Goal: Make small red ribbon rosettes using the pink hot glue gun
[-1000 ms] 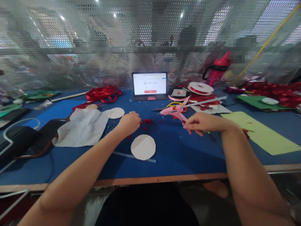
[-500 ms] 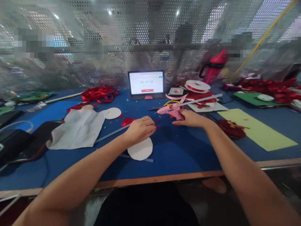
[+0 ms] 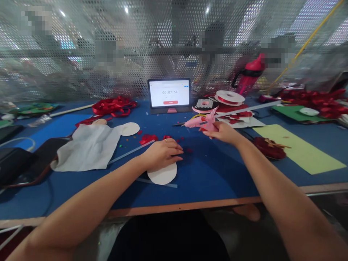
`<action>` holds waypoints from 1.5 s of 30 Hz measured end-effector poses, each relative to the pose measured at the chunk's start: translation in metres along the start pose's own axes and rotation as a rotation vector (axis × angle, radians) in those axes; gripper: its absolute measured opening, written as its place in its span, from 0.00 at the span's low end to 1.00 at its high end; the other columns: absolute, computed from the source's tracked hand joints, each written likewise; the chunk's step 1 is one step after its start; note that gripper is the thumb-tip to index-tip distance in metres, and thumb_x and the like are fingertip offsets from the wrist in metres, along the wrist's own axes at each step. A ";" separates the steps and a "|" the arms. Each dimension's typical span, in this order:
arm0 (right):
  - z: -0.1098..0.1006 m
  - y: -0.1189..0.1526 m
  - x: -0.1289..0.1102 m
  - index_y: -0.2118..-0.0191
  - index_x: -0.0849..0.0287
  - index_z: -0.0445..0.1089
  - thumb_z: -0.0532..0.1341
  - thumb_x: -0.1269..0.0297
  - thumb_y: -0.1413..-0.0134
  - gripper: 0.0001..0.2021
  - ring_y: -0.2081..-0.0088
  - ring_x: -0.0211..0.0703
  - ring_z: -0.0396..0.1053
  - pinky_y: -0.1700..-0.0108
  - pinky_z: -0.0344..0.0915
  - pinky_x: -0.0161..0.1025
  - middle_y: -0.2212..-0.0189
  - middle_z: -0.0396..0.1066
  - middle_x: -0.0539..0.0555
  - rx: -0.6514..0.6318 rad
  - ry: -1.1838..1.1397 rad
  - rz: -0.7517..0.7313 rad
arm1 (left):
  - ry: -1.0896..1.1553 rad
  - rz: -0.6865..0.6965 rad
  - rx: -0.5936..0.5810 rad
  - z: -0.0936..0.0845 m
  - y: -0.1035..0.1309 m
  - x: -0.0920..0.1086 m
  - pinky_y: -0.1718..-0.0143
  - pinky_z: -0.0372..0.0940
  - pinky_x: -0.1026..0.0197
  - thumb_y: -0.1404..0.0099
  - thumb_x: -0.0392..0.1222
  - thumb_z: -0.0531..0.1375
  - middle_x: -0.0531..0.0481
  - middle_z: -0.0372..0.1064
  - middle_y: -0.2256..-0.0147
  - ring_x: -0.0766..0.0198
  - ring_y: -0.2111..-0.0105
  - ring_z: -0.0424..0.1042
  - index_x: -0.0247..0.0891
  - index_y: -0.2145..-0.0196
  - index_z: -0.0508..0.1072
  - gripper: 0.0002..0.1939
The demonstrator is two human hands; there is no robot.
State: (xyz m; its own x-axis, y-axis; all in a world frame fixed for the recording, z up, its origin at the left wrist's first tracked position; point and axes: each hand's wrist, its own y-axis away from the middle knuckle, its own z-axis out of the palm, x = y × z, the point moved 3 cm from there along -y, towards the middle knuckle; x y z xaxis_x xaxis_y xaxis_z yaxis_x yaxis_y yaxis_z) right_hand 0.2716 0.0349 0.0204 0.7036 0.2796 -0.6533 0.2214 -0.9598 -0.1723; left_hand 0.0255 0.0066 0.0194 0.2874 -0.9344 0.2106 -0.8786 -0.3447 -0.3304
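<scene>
My right hand point(image 3: 225, 133) is wrapped round the handle of a pink glue gun point(image 3: 199, 121), its nozzle toward the left. A long translucent glue stick point(image 3: 251, 107) juts from the gun's rear. My left hand point(image 3: 164, 154) lies on the table, fingers stretched and a little apart, its palm over the upper part of a white paper circle point(image 3: 162, 176). Just beyond those fingers are red scraps point(image 3: 148, 139). A loose glue stick point(image 3: 130, 151) lies near the left wrist. Behind the gun's nozzle, scissors point(image 3: 178, 124) are partly hidden.
A tablet point(image 3: 170, 93) showing a timer stands at the back. White-grey cloth point(image 3: 88, 148) and red ribbon point(image 3: 114, 107) lie left. Ribbon spools point(image 3: 230, 97), a dark red pouch point(image 3: 269, 148) and yellow sheet point(image 3: 296, 146) are right. A perforated metal screen point(image 3: 174, 43) rises behind.
My right hand has lifted the glue gun slightly and shifted it right, the glue stick going with it. My left fingers have spread a little; the white circle stays put.
</scene>
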 end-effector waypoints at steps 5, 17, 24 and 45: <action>-0.012 0.008 -0.003 0.77 0.59 0.65 0.57 0.47 0.53 0.18 0.80 0.36 0.60 0.74 0.57 0.37 0.84 0.64 0.49 -0.033 -0.028 -0.001 | 0.020 0.061 -0.165 0.006 -0.004 0.009 0.41 0.50 0.52 0.36 0.50 0.52 0.45 0.60 0.45 0.56 0.42 0.54 0.38 0.47 0.65 0.22; -0.016 0.014 -0.001 0.79 0.58 0.63 0.60 0.44 0.58 0.20 0.81 0.35 0.61 0.78 0.57 0.35 0.86 0.64 0.48 -0.068 -0.038 0.019 | -0.111 -0.074 -0.102 0.011 -0.001 0.022 0.47 0.57 0.51 0.35 0.51 0.50 0.40 0.68 0.52 0.51 0.48 0.63 0.34 0.51 0.69 0.22; -0.011 0.016 -0.002 0.79 0.60 0.65 0.59 0.44 0.56 0.21 0.83 0.33 0.60 0.79 0.57 0.34 0.86 0.63 0.48 -0.243 -0.025 0.032 | 0.024 -0.132 0.016 0.004 0.003 0.015 0.52 0.64 0.57 0.36 0.45 0.53 0.44 0.72 0.57 0.57 0.52 0.68 0.36 0.57 0.72 0.15; -0.001 0.020 -0.025 0.78 0.60 0.61 0.56 0.43 0.55 0.22 0.81 0.35 0.60 0.76 0.54 0.34 0.85 0.60 0.48 -0.336 0.137 -0.005 | -0.016 -0.031 -0.021 0.002 0.003 0.016 0.58 0.66 0.60 0.35 0.42 0.51 0.46 0.75 0.67 0.60 0.61 0.72 0.36 0.67 0.75 0.13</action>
State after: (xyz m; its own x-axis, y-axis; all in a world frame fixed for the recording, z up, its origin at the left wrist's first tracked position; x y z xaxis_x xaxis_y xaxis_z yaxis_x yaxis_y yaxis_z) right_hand 0.2592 0.0088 0.0344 0.7809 0.3069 -0.5441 0.4186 -0.9036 0.0912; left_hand 0.0287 -0.0096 0.0201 0.3202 -0.9248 0.2053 -0.8770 -0.3713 -0.3050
